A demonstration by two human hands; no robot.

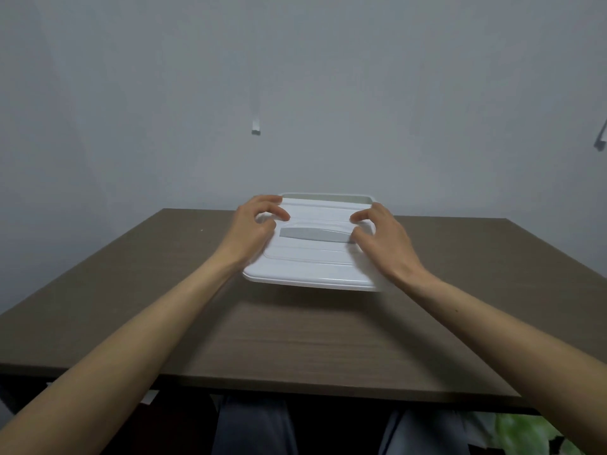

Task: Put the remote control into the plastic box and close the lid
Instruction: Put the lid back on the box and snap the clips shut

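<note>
**A:** Your left hand (259,221) and right hand (381,238) both grip the white lid (312,257), fingers curled over its top, one at each end of the grey handle (315,234).

**B:** Is it shut?

**A:** Not yet, I'd say. The lid sits tilted, and the plastic box (328,196) shows its far rim uncovered.

**B:** And the remote control?

**A:** You can't see it; likely inside already. Pressing the lid flat remains.

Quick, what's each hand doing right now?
Left hand: gripping the white plastic lid at its left edge.
Right hand: gripping the lid's right edge.
</note>
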